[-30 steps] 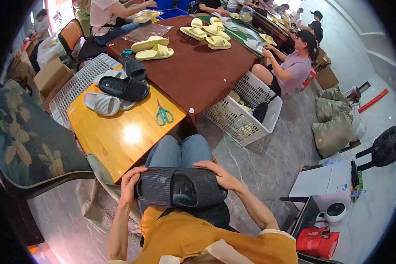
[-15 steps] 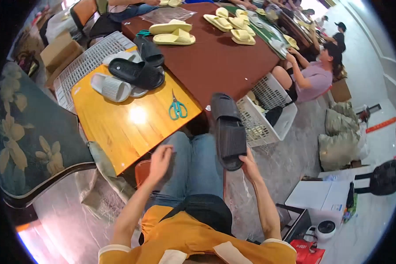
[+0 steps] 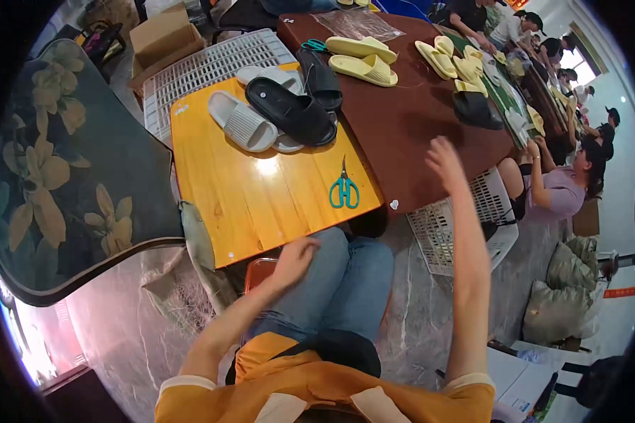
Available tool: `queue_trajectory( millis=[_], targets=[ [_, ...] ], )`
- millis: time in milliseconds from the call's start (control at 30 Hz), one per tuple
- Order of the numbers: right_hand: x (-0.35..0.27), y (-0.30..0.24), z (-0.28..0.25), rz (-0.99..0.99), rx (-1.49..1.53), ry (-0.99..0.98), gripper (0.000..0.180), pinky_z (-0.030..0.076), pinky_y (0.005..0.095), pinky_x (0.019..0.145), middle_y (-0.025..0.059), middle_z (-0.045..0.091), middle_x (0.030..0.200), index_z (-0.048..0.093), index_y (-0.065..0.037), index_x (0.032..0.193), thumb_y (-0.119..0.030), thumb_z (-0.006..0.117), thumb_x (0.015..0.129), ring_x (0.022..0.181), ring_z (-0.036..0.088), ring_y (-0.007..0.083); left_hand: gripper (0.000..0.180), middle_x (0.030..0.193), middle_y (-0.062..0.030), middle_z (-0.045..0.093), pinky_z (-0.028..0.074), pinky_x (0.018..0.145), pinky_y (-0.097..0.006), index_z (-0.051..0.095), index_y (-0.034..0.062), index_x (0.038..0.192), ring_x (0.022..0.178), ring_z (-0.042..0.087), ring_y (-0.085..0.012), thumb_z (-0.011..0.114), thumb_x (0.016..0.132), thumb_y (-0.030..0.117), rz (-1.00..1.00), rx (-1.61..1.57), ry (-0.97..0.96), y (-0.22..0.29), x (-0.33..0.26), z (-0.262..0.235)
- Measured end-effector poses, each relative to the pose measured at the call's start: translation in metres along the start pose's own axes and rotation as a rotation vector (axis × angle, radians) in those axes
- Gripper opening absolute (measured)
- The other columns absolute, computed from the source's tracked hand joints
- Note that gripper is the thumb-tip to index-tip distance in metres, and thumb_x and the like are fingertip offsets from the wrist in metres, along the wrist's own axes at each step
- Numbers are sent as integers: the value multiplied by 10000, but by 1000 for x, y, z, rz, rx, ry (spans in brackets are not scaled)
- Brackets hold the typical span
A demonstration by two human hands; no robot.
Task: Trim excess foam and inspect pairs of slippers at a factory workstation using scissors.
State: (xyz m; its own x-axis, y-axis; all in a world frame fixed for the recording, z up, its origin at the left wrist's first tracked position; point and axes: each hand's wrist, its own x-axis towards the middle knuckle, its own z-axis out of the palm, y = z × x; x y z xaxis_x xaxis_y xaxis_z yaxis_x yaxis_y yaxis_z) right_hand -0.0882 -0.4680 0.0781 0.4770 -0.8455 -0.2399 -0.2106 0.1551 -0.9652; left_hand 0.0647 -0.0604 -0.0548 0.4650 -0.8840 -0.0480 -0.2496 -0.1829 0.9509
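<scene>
My right hand is raised over the edge of the brown table, fingers apart and holding nothing. Beyond it, a black slipper is beside several pale yellow slippers; whether it touches the tabletop I cannot tell. My left hand, loosely bent and holding nothing visible, hovers over my thigh by the edge of the yellow wooden table. Teal-handled scissors lie on that table, blades pointing away. Behind them, a black slipper rests on light grey slippers, next to another dark slipper.
A white plastic basket stands on the floor below the brown table. Two yellow slippers lie farther back on it. A dark flowered chair back is at left, near a white crate. People sit along the right side.
The black slipper has left my right hand and is now at the yellow slippers. My right arm has stretched forward and right. The view has turned, shifting the tables rightward.
</scene>
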Motion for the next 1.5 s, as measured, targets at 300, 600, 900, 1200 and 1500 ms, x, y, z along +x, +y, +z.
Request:
queue_trajectory(
  millis=[300,600,900,1200,1500],
  targets=[
    [-74,166,170,-605,-959,24,290,475,472,896,227,554,1121,604,-24,1161,-113,618,886,1060,539,404,672,1260,-251,511,414,1005,-475,384,-43,1405,1180,491,-419,608,784,81,460,617,436,37,252,-70],
    [-68,196,152,-473,-1042,173,385,501,557,764,243,535,993,504,-117,1137,-168,702,811,932,579,469,432,1197,-216,653,477,966,-395,595,-1,1253,1140,622,-340,661,851,145,130,125,55,33,238,-61],
    [-112,177,109,127,339,-36,461,481,254,711,44,641,955,471,-35,1378,-135,552,935,830,613,119,457,1141,-41,603,434,904,-265,537,-13,1294,1022,551,-143,557,845,68,-49,-335,-103,102,85,-103],
    [-225,143,110,-112,120,-258,694,485,310,824,63,580,1065,399,-90,1468,-202,747,878,910,587,167,399,1227,-52,619,370,1052,-312,611,8,1262,1185,524,-165,599,921,215,-237,-518,-574,125,-53,-93],
    [-303,99,95,-379,-257,-235,513,484,385,920,150,623,1210,512,-88,1355,-140,660,867,1091,627,307,237,997,-24,665,477,870,-282,685,4,1084,928,603,-124,689,859,78,-208,-427,-347,127,-78,-90]
  ],
)
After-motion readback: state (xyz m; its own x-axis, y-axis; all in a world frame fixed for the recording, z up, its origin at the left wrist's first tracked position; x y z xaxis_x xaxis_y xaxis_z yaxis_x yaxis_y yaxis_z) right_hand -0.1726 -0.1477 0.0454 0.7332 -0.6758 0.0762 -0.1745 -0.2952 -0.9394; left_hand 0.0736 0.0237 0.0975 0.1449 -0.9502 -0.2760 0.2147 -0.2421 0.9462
